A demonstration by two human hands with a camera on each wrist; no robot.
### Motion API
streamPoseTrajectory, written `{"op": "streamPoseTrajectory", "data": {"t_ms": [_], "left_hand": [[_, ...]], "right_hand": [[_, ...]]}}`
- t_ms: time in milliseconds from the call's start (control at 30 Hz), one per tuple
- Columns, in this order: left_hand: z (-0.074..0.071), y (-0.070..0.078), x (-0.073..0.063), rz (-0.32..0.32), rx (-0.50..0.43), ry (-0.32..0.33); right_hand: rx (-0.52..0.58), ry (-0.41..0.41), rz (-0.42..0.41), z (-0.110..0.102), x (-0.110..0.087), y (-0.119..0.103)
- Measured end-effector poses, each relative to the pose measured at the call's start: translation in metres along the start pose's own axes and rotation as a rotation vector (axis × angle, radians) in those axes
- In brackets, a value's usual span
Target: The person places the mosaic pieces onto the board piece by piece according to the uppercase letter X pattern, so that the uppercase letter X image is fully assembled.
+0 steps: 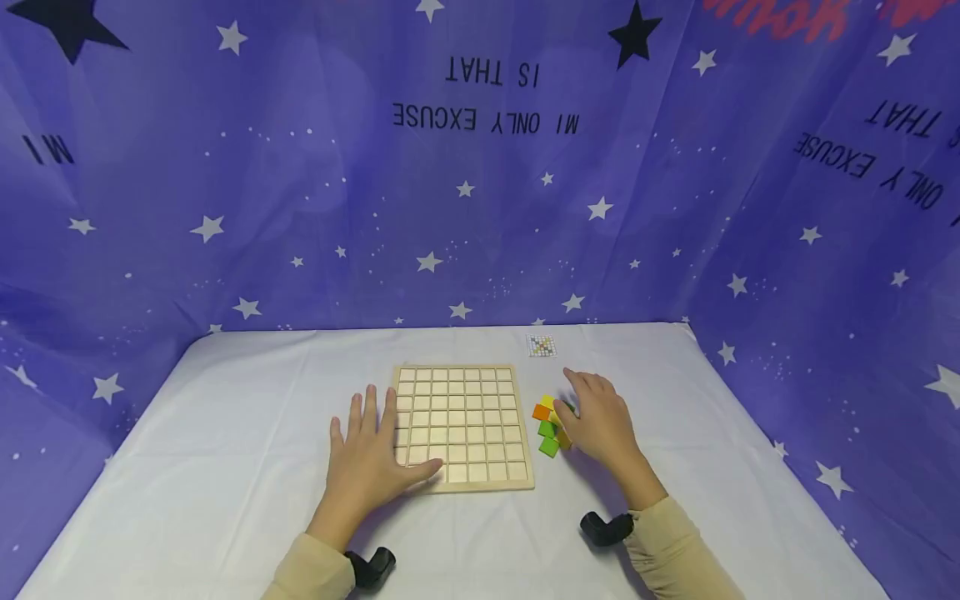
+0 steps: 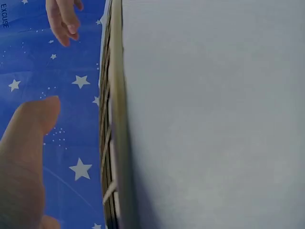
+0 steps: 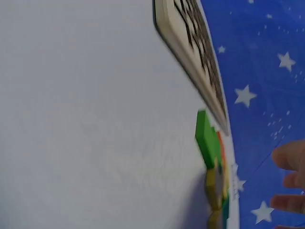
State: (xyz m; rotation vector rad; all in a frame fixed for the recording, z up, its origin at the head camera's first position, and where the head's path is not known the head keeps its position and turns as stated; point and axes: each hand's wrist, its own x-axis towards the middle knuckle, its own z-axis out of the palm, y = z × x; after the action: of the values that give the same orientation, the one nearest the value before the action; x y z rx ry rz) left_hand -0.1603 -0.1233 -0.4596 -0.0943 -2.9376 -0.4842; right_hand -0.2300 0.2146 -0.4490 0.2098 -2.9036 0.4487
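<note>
A wooden grid board (image 1: 480, 487) lies flat on the white table, its square cells without tiles. My left hand (image 1: 363, 471) is spread over the board's left edge, with the thumb above its near left corner. To the right of the board is a small cluster of square tiles: orange (image 1: 541, 412), green (image 1: 549, 447), yellow and darker yellow. My right hand (image 1: 603, 421) hovers at the cluster's right side, fingers loosely bent, covering some tiles. The right wrist view shows a green tile (image 3: 206, 138) beside a dark yellow one (image 3: 213, 188), apart from the fingers (image 3: 288, 202).
A small printed card (image 1: 542, 346) with a coloured grid pattern lies behind the tiles, close to the table's far edge. Purple cloth (image 1: 450, 225) with stars and lettering hangs behind and beside the table. A black curved device (image 1: 606, 529) is strapped at each wrist.
</note>
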Motion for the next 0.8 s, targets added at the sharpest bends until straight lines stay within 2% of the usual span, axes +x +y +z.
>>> {"op": "streamPoseTrajectory", "data": {"t_ms": [133, 300, 567, 667, 800], "left_hand": [[0.006, -0.005, -0.003, 0.006, -0.022, -0.027], [0.016, -0.012, -0.007, 0.004, -0.071, -0.056], [0.030, -0.019, -0.012, 0.031, -0.089, -0.036], [0.034, -0.021, -0.012, 0.047, -0.103, -0.020], [0.038, -0.021, -0.011, 0.064, -0.116, -0.012]], "right_hand": [[0.020, -0.044, 0.006, 0.008, 0.012, 0.008], [0.062, -0.091, -0.034, 0.018, 0.021, 0.015], [0.074, -0.117, -0.074, 0.025, 0.025, 0.020], [0.123, -0.129, -0.062, 0.027, 0.026, 0.020], [0.219, -0.153, -0.005, 0.030, 0.029, 0.021]]}}
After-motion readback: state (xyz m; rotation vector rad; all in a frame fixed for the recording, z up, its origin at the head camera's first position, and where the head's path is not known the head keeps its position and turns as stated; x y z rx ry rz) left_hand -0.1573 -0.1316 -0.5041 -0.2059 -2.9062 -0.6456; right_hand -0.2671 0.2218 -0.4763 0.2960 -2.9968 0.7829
